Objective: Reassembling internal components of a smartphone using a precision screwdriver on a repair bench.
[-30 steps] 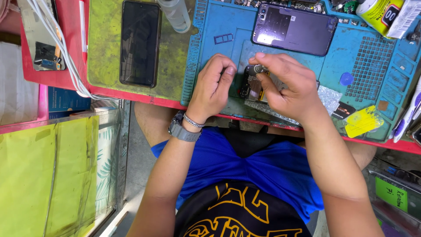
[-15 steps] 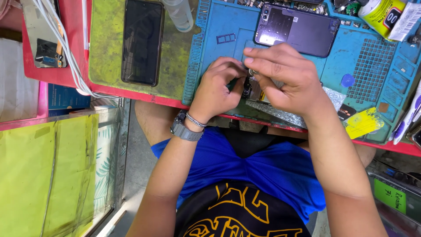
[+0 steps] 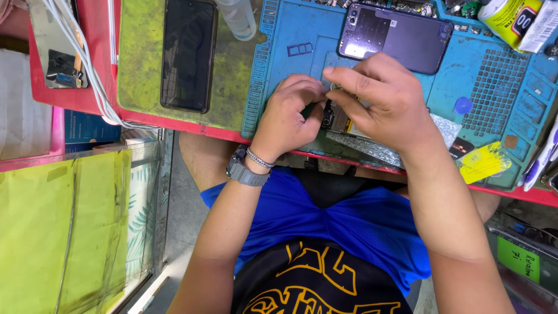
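Cluttered repair bench: red tray table, a green mat with a dark phone lying lengthwise away from the person, and a blue silicone work mat carrying a purple phone back.

Both hands meet at the mat's near edge over a small dark phone part. Left hand is curled almost closed, pinching it; right hand arches over, fingertips pressed down on it, and I can't tell whether it holds a tool.

The part's long axis seems to run toward the person, though most is hidden.

Risk, as I see it: a slip near that edge could drop it into the lap, or bend something delicate.
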